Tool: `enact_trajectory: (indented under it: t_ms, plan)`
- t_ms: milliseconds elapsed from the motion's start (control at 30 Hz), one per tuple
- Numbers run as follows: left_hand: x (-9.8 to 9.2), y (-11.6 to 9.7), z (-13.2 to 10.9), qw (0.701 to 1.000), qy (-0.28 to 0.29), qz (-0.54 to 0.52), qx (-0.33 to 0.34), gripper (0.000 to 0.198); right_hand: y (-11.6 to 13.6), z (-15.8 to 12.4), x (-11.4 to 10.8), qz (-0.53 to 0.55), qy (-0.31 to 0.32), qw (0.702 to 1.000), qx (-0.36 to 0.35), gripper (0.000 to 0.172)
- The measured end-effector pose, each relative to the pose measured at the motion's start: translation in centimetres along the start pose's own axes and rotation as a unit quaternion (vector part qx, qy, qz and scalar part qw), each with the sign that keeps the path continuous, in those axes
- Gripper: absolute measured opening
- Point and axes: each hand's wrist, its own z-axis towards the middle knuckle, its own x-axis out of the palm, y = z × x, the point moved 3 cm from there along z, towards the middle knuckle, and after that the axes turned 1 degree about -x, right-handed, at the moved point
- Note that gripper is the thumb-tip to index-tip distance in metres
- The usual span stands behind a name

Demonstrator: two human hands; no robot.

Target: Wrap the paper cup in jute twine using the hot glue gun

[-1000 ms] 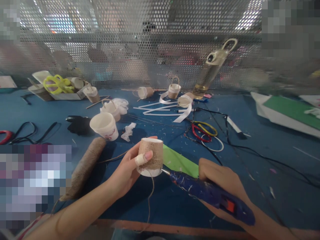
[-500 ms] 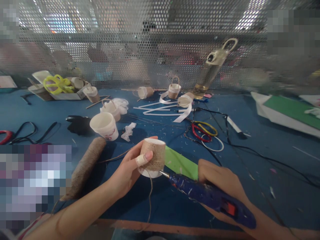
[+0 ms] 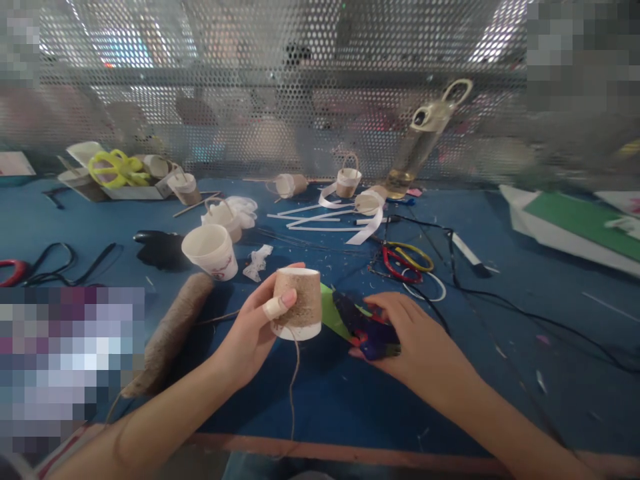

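My left hand [image 3: 255, 327] is closed round an upside-down paper cup [image 3: 298, 303] wrapped in brown twine, with a bandage on the thumb. A loose twine end [image 3: 291, 393] hangs from the cup toward the table's front edge. My right hand [image 3: 407, 337] grips a blue glue gun [image 3: 365, 327], which lies low over a green paper strip [image 3: 331, 313] just right of the cup. The gun's nozzle points up and left, a short way from the cup.
A twine spool [image 3: 173, 330] lies left of my left arm. A plain white cup [image 3: 211, 251], ribbon strips [image 3: 320, 223], small finished baskets [image 3: 349, 180], scissors [image 3: 407, 260], cables [image 3: 500, 300] and a bottle [image 3: 417, 150] are spread over the blue table. A perforated metal screen [image 3: 280, 87] closes the back.
My right hand has swung the glue gun away from the cup's rim and lowered it toward the table, forward and left. The left hand has tipped the cup more upright.
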Motion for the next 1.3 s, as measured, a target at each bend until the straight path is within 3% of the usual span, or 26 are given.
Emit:
enact_trajectory:
  t_ms: [67, 100, 200, 233, 300, 400, 467, 567, 633, 667, 833, 900, 967, 1067, 1300]
  plan:
    - [0.0, 0.0, 0.0, 1.0, -0.003, 0.003, 0.005, 0.052, 0.3, 0.2, 0.2, 0.025, 0.019, 0.999, -0.026, 0.072]
    - [0.0, 0.0, 0.0, 1.0, -0.006, 0.006, 0.005, 0.051, 0.7, 0.2, 0.1, 0.056, 0.032, 0.997, -0.041, 0.074]
    - [0.1, 0.1, 0.0, 1.0, -0.011, 0.021, 0.003, 0.052, 1.9, -0.3, -0.9, 0.197, 0.07, 0.977, -0.034, 0.034]
    - [0.1, 0.2, 0.0, 1.0, -0.009, 0.028, 0.001, 0.053, 2.4, -0.6, -1.1, 0.253, 0.111, 0.961, -0.016, 0.027]
    - [0.1, 0.3, 0.0, 0.999, -0.003, 0.041, 0.005, 0.052, 3.6, -1.2, -1.2, 0.388, 0.228, 0.893, 0.011, 0.025]
    - [0.2, 0.7, 0.1, 0.997, 0.015, 0.069, 0.027, 0.051, 4.9, -1.8, -0.8, 0.585, 0.357, 0.728, 0.029, 0.022]
    - [0.2, 0.9, 0.1, 0.995, 0.029, 0.088, 0.039, 0.053, 5.1, -1.6, -0.3, 0.67, 0.355, 0.651, 0.024, 0.021]
    - [0.3, 1.2, 0.2, 0.993, 0.045, 0.103, 0.044, 0.055, 5.0, -1.5, 0.5, 0.724, 0.334, 0.603, 0.013, 0.037]
    - [0.3, 1.2, 0.2, 0.992, 0.047, 0.106, 0.047, 0.055, 4.8, -1.6, 0.7, 0.724, 0.312, 0.614, 0.028, 0.046]
    - [0.4, 1.2, 0.2, 0.992, 0.046, 0.107, 0.049, 0.055, 4.6, -1.7, 0.7, 0.711, 0.295, 0.637, 0.037, 0.045]
    - [0.5, 1.1, 0.2, 0.991, 0.04, 0.113, 0.056, 0.055, 3.6, -1.5, 0.1, 0.495, 0.126, 0.857, 0.069, 0.018]
    - [0.5, 1.0, 0.2, 0.991, 0.036, 0.116, 0.057, 0.055, 3.4, -1.2, -0.1, 0.404, 0.068, 0.91, 0.056, 0.015]
    - [0.5, 1.0, 0.1, 0.991, 0.034, 0.117, 0.056, 0.056, 3.3, -0.9, 0.0, 0.353, 0.04, 0.934, 0.033, 0.008]
    - [0.5, 0.9, 0.1, 0.991, 0.036, 0.119, 0.055, 0.055, 3.2, -0.9, -0.1, 0.322, 0.024, 0.946, 0.022, 0.006]
    - [0.5, 0.9, 0.1, 0.99, 0.038, 0.126, 0.051, 0.055, 3.0, -0.8, -0.5, 0.367, 0.066, 0.924, 0.087, 0.017]
